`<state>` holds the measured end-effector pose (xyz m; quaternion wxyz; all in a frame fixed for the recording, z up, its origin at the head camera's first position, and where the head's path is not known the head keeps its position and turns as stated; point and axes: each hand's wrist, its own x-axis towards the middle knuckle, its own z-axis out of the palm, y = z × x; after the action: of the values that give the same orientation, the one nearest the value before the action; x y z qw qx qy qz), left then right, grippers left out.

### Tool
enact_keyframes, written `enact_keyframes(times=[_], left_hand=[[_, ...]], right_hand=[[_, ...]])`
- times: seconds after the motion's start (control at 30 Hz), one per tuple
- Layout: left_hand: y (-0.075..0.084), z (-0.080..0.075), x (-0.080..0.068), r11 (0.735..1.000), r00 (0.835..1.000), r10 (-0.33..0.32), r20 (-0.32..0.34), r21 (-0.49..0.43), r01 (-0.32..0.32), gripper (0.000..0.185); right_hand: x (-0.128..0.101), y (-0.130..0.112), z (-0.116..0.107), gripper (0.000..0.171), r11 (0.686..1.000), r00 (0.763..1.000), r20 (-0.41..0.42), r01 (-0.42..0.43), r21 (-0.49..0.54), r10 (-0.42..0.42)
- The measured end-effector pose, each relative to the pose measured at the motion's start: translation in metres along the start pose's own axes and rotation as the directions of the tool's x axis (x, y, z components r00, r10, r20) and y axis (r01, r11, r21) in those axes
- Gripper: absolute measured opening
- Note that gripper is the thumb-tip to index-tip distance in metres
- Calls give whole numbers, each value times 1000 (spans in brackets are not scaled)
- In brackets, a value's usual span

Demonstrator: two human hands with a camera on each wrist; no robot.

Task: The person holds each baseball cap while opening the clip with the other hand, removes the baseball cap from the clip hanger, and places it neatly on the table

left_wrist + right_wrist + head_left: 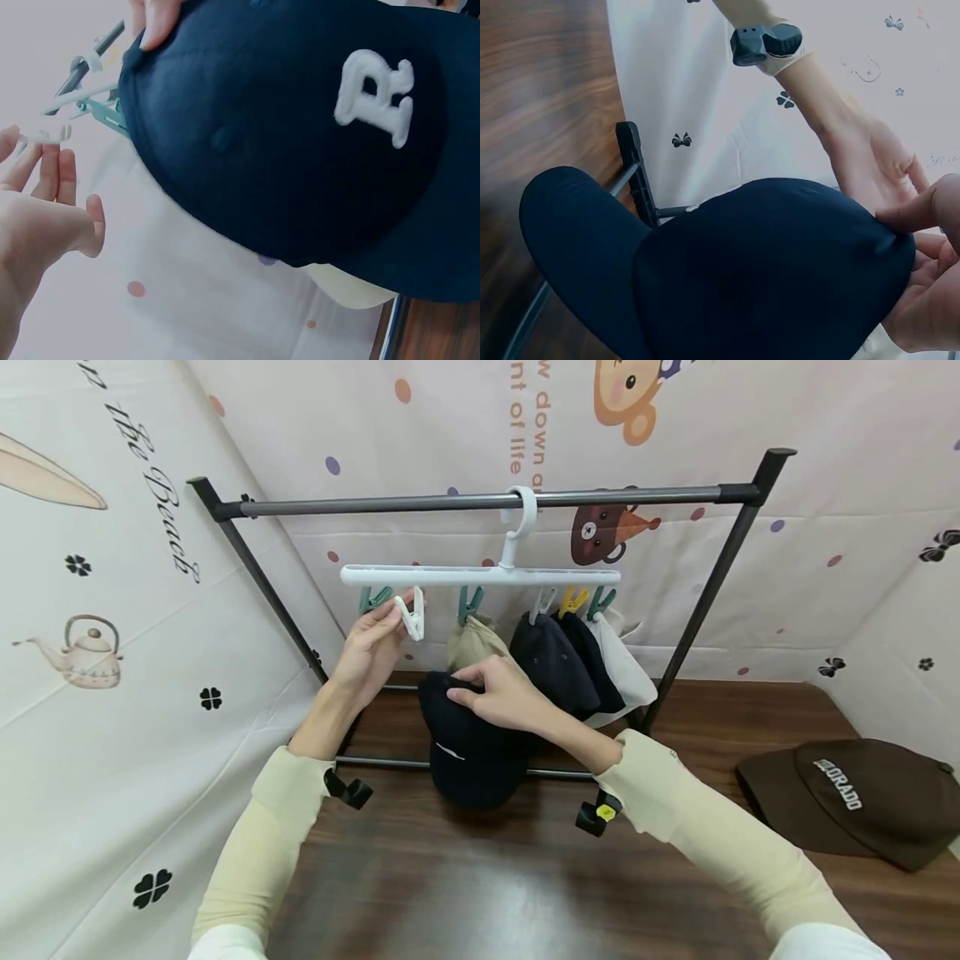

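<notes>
Pinching a navy cap (480,731), the right hand (504,693) sits below a cap-bearing hanger (427,576)

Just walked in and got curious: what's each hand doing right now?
Left hand: closed, pinching a white clip.
Right hand: closed, pinching the dark cap by its edge opposite the brim.

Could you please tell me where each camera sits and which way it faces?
Head: on the person's head, facing forward and down at the hanger, white clip and dark cap; both sleeves, the left hand and the right hand show.
Left wrist: on the left wrist, facing the white R on the cap; the left hand and some right fingers show.
Right wrist: on the right wrist, facing the cap's plain side; both hands show, the right only partly.
Shared: both wrist views show the dark cap.
</notes>
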<state>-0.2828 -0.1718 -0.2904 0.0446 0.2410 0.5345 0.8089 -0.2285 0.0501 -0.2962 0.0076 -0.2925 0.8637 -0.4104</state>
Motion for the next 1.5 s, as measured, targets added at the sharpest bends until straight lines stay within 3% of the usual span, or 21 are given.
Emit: enact_keyframes(times=[0.3,0.47,0.57,0.63,0.73,0.83,0.9,0.97,1.07,1.23,1.4,1.5], left_hand=[[-1,-7,-1,997,998,55,30,47,-56,33],[-7,-15,-4,978,999,28,23,204,-33,44],[-11,-22,-6,928,1000,-12,-29,371,22,50],[-14,-28,-8,870,997,-35,-67,489,63,53],[-18,-36,-14,726,992,-43,-117,679,111,54],[-23,-44,-21,562,996,-3,-86,824,72,53],[-27,-47,-25,456,999,33,-32,890,13,51],[-30,-51,-29,381,998,53,24,924,-43,51],[-34,-56,-35,301,995,72,74,949,-93,50],[-39,-66,-45,177,992,56,111,977,-119,48],[-42,-79,-55,77,997,-18,77,994,-75,54],[-44,-87,-60,34,998,-50,40,999,-38,60]], right_hand=[[-22,3,-10,19,998,996,68,-58,38,55],[-33,12,-16,23,971,985,116,-148,190,127],[-41,15,-21,27,953,979,132,-182,241,154],[-46,17,-25,30,946,976,141,-199,254,167],[-53,18,-31,37,944,975,145,-204,259,171],[-59,19,-37,40,943,972,139,-219,252,188],[-64,19,-42,40,945,971,130,-226,239,199],[-68,20,-47,37,943,967,124,-244,228,220],[-75,22,-56,32,942,963,122,-263,211,241],[-86,28,-68,26,936,955,142,-285,207,259],[-95,32,-76,27,933,956,174,-272,235,235],[-101,32,-80,27,930,955,203,-265,254,217]])
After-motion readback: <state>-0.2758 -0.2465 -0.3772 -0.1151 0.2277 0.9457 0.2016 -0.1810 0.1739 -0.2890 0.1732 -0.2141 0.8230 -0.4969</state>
